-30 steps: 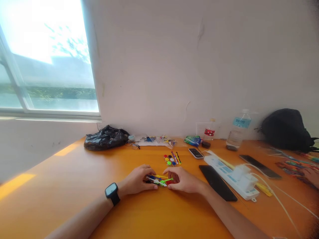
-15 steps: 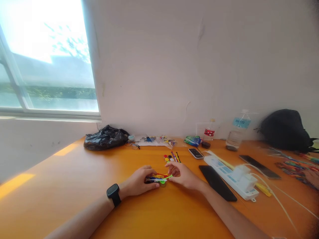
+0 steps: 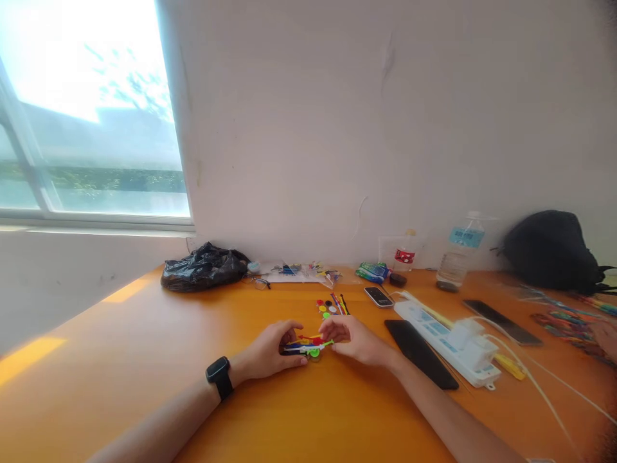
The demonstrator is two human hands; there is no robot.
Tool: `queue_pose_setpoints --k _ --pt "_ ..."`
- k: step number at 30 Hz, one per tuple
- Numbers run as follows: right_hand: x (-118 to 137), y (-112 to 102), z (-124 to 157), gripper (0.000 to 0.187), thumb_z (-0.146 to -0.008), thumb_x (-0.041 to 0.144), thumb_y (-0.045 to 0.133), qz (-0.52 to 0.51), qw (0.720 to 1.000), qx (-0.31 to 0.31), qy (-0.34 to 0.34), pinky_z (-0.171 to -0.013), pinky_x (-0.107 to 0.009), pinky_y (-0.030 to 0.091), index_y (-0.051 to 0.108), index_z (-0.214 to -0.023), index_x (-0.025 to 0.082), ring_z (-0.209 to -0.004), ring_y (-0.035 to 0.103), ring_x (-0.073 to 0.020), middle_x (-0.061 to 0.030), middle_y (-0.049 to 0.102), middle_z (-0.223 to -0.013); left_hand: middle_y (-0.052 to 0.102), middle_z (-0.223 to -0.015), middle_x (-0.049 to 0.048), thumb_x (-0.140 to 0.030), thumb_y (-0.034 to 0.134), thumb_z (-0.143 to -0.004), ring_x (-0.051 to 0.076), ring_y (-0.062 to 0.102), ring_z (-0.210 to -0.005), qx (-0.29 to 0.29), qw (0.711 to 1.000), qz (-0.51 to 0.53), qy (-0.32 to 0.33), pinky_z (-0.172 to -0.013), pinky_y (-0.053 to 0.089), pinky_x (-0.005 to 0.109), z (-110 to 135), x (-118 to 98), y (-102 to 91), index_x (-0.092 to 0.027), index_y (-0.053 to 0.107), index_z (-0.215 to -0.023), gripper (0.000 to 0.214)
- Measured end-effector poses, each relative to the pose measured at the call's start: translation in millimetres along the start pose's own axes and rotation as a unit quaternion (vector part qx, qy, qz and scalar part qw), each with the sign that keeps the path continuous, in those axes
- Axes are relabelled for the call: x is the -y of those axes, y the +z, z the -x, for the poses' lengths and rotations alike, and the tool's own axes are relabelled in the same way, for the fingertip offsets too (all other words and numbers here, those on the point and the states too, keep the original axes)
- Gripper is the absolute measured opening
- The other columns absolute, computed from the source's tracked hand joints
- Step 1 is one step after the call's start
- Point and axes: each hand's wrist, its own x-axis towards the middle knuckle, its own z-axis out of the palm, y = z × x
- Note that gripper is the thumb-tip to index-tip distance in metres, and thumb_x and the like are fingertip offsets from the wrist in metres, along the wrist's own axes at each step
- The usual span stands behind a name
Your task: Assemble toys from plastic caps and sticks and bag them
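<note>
A small stack of colourful arrow-shaped plastic pieces (image 3: 301,350), blue, white and green among them, sits between my hands over the table. My left hand (image 3: 270,347), a black watch on its wrist, curves around the stack's left end, thumb and fingers apart. On the other side, my right hand (image 3: 354,341) has its fingers curled at the end of a red arrow-shaped piece (image 3: 317,340) and appears to pinch it. Its thumb is by the green tip. Fingers partly hide the pieces. Beyond them lie small coloured discs (image 3: 322,310) and more thin arrow-shaped pieces (image 3: 343,303).
A power strip (image 3: 443,341) with chargers and cables, a black slab (image 3: 419,354) and phones flank my right arm. Behind stand bottles (image 3: 457,254), a black plastic bag (image 3: 205,267) and a backpack (image 3: 549,251). Another person's hand (image 3: 605,337) is at far right, near coloured pieces.
My left thumb and fingers have spread slightly wider. The red piece now shows more clearly above the stack by my right fingers. A green disc has come into view behind my right hand.
</note>
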Motion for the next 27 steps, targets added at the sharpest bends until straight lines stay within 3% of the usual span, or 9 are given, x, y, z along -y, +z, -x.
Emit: queue_pose_setpoints --k 5,11,17,23,27 --pt "4.4 8.3 0.2 0.026 -0.079 0.012 0.064 0.043 0.999 -0.013 -0.024 -0.097 -0.041 0.055 0.073 -0.103 0.018 -0.100 0.072 -0.0226 -0.0073 0.076 -0.106 0.069 -0.101 0.0061 -0.056 0.075 -0.085 0.021 0.062 -0.088 0.023 0.998 -0.025 0.044 -0.076 0.049 0.029 -0.9 -11.9 -3.0 -0.023 0.071 -0.117 0.046" --pt "8.7 13.9 2.9 0.021 -0.090 0.022 0.061 0.158 0.979 -0.100 -0.076 -0.104 -0.043 0.051 0.072 -0.108 0.022 -0.114 0.065 -0.0256 -0.0082 0.072 -0.116 0.067 -0.104 0.0068 -0.050 0.071 -0.091 0.020 0.062 -0.089 0.018 0.998 -0.021 0.061 -0.077 0.049 0.029 -1.2 -17.5 -3.2 -0.024 0.073 -0.116 0.037" --pt "10.9 27.7 9.1 0.064 -0.095 0.052 0.064 0.199 0.977 0.007 -0.072 -0.117 -0.046 0.041 0.049 -0.150 0.024 -0.135 0.052 -0.0288 -0.0142 0.054 -0.148 0.067 -0.105 0.0078 -0.053 0.070 -0.091 0.020 0.063 -0.090 0.023 0.997 0.004 0.071 -0.078 0.051 0.029 -2.7 -16.1 -0.5 -0.023 0.071 -0.123 0.044" --pt "9.0 42.4 5.5 0.058 -0.103 0.051 0.052 0.239 0.963 0.012 -0.122 -0.117 -0.047 0.041 0.042 -0.154 0.025 -0.133 0.052 -0.0273 -0.0133 0.056 -0.144 0.068 -0.108 0.0079 -0.060 0.073 -0.087 0.022 0.063 -0.094 0.012 0.998 0.032 0.054 -0.083 0.053 0.031 -3.3 -14.8 1.6 -0.021 0.067 -0.119 0.050" --pt "14.4 35.9 5.3 0.060 -0.101 0.053 0.054 0.261 0.957 -0.008 -0.127 -0.115 -0.046 0.042 0.044 -0.154 0.024 -0.134 0.053 -0.0281 -0.0134 0.057 -0.146 0.066 -0.113 0.0081 -0.060 0.076 -0.085 0.022 0.062 -0.098 -0.003 0.998 0.036 0.058 -0.085 0.053 0.032 -2.2 -9.5 -1.6 -0.023 0.060 -0.133 0.062"
